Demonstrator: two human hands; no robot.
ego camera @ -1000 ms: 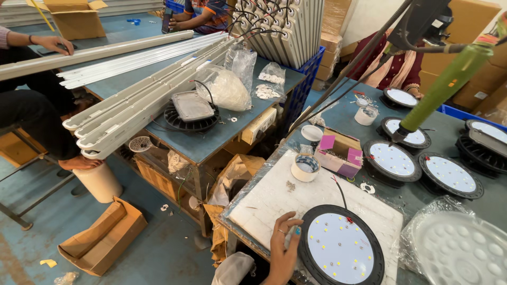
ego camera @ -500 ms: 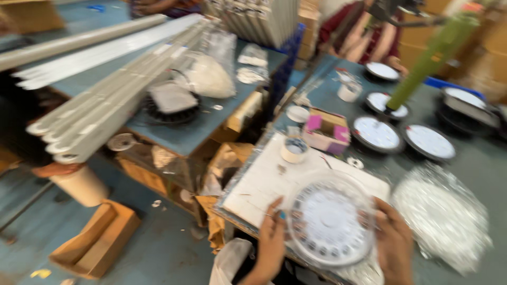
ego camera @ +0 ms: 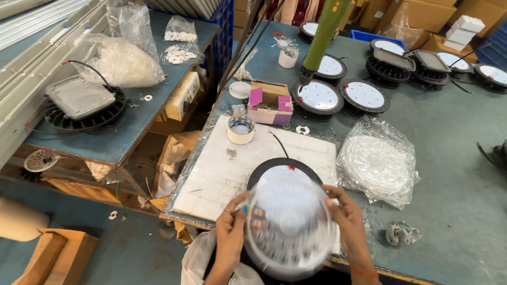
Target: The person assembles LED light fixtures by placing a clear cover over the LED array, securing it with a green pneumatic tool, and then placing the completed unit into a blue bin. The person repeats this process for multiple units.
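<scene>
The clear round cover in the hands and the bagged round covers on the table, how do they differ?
The clear round cover is bare and held up between the left hand and the right hand, above a black round lamp. The bagged covers are wrapped in a plastic bag and lie flat on the table, untouched. The held cover looks blurred; the bagged ones look sharp. Both look round and transparent.

The teal-topped table [ego camera: 454,174] carries a white foam pad [ego camera: 222,169] at its near edge. On the pad sit a roll of tape [ego camera: 241,129], a few loose screws [ego camera: 231,153] and a black round lamp housing [ego camera: 264,171]. Directly on the table lie a clear bag of round lens covers [ego camera: 377,161], a crumpled rag [ego camera: 402,232], a small open cardboard box [ego camera: 269,103], a white cup [ego camera: 288,57] and several round LED lamps [ego camera: 364,96].
</scene>
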